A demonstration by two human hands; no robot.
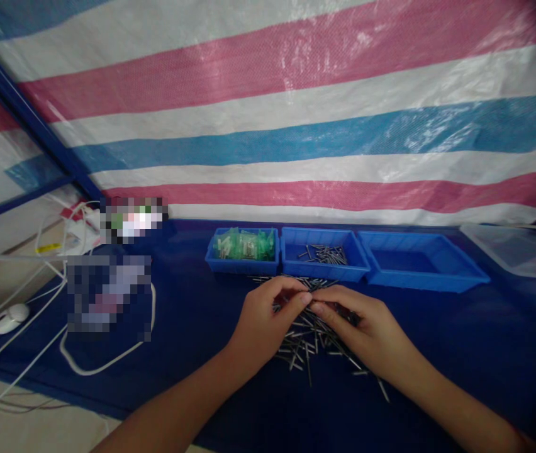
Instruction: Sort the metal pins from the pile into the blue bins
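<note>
My left hand (pixel 268 318) and my right hand (pixel 357 324) meet fingertip to fingertip over a heap of thin metal pins (pixel 308 343) on the dark blue table cloth (pixel 202 352). Both hands have their fingers pinched together at the meeting point. What they pinch is too small to name, probably a pin. Behind the heap stand three blue trays in a row. The left tray (pixel 242 263) holds green plastic pieces (pixel 244 244). The middle tray (pixel 324 267) holds a few metal pins. The right tray (pixel 421 277) looks empty.
A clear plastic lid or tray (pixel 518 251) lies at the far right. White cables (pixel 93 365) and a white mouse-like object (pixel 8 318) lie at the left. A striped pink, white and blue tarp (pixel 296 126) hangs behind the table.
</note>
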